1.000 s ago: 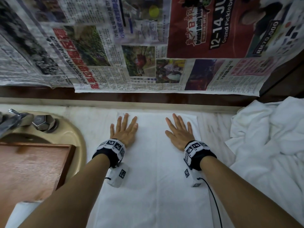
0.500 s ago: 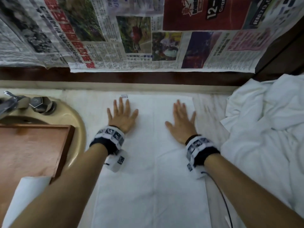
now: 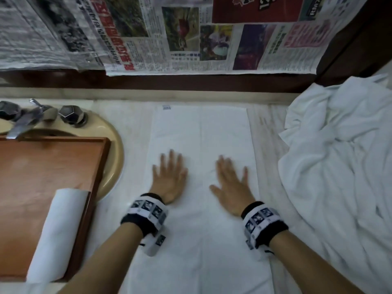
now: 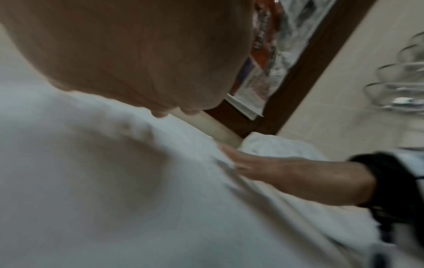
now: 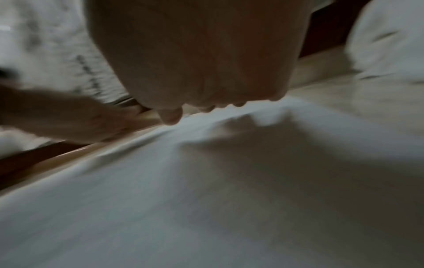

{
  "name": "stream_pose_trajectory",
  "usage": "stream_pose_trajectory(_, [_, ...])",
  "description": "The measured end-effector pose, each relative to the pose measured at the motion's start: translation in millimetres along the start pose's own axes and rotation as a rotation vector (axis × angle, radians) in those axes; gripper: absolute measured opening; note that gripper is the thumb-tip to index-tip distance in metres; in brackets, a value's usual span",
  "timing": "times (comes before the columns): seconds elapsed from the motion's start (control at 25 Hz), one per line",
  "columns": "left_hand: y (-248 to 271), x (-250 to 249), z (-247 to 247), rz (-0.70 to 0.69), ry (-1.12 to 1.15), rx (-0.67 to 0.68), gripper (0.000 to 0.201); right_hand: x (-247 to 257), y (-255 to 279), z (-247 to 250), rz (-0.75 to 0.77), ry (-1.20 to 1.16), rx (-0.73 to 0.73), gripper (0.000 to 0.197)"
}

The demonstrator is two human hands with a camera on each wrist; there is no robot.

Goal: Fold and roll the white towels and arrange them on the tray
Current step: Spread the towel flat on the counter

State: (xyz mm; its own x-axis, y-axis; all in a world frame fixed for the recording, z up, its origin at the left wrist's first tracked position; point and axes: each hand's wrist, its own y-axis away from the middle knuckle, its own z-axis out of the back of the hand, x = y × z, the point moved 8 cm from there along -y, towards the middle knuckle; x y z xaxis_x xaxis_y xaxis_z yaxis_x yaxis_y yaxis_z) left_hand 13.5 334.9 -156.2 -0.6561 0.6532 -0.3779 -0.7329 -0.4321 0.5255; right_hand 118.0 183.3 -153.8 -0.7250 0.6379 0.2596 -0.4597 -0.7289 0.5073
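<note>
Now both hands lie flat on a long white towel.

Left of the left hand (image 3: 169, 179) a rolled towel (image 3: 56, 234) lies on the wooden tray (image 3: 42, 162). Left hand and right hand (image 3: 231, 187) press the flat towel (image 3: 199, 132), fingers spread wide. Right of the right hand sits a heap of towels (image 3: 339, 155).
</note>
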Motion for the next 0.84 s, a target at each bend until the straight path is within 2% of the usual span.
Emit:
stream_pose_trajectory(0.04, [12.8,-21.3,-22.3,-0.093,-0.004,0.056,0.058,25.4,9.3,-16.2,0.138,0.039,0.024,0.066])
stream_pose_trajectory(0.08, [24.9,-29.7,-37.8,-0.154,-0.022,0.093,0.057,35.5,16.3,-27.0,0.2,0.071,0.043,0.063])
stream_pose_trajectory(0.12, [28.4,-22.9,-42.8,-0.161,-0.045,0.085,0.057,25.3,15.5,-28.8,0.164,0.05,0.043,0.061])
stream_pose_trajectory(0.16, [24.8,-4.5,-37.2,-0.1,-0.047,0.051,0.057,0.0,10.5,-23.7,0.034,0.001,0.024,0.06])
stream_pose_trajectory(0.24, [22.9,35.7,-12.6,0.13,-0.014,-0.043,0.059,-46.9,17.2,-11.3,-0.277,-0.057,-0.04,0.061])
stream_pose_trajectory(0.28, [27.0,39.9,-8.5,0.181,0.028,-0.039,0.061,-48.1,26.0,-11.3,-0.329,-0.067,-0.041,0.063])
stream_pose_trajectory(0.32, [34.2,25.7,-13.6,0.132,0.042,-0.019,0.061,-29.2,33.4,-16.3,-0.263,-0.055,-0.038,0.064])
stream_pose_trajectory(0.4, [57.1,-21.9,-49.8,-0.087,-0.023,0.034,0.058,24.1,48.9,-43.6,-0.011,0.012,-0.016,0.062])
stream_pose_trajectory(0.44, [71.3,-31.0,-65.6,-0.158,-0.039,0.06,0.057,35.4,57.2,-55.3,0.05,0.011,-0.004,0.06])
stream_pose_trajectory(0.48, [81.3,-24.7,-72.4,-0.173,-0.048,0.049,0.056,27.4,64.1,-59.6,0.01,-0.037,-0.005,0.06])
stream_pose_trajectory(0.52, [82.5,-4.5,-70.9,-0.115,-0.044,0.006,0.056,4.1,68.2,-57.6,-0.131,-0.108,-0.027,0.06])
stream_pose_trajectory(0.6, [87.7,42.4,-53.4,0.132,-0.003,-0.084,0.058,-35.0,84.3,-52.3,-0.417,-0.167,-0.057,0.062])
stream_pose_trajectory(0.64, [93.2,47.0,-51.0,0.169,0.012,-0.069,0.059,-30.5,91.5,-52.7,-0.424,-0.163,-0.044,0.063])
stream_pose_trajectory(0.68, [100.6,33.1,-57.1,0.091,0.007,-0.045,0.059,-7.1,96.3,-57.4,-0.305,-0.121,-0.042,0.063])
stream_pose_trajectory(0.76, [119.2,-12.5,-90.0,-0.163,-0.042,0.027,0.055,44.4,104.5,-81.9,-0.02,-0.024,-0.017,0.061])
stream_pose_trajectory(0.8, [128.7,-19.2,-100.8,-0.219,-0.045,0.054,0.054,49.9,109.7,-92.0,0.035,-0.013,0.004,0.06])
stream_pose_trajectory(0.84, [130.5,-11.1,-101.0,-0.21,-0.039,0.036,0.053,37.2,111.0,-93.8,0.012,-0.036,0.004,0.06])
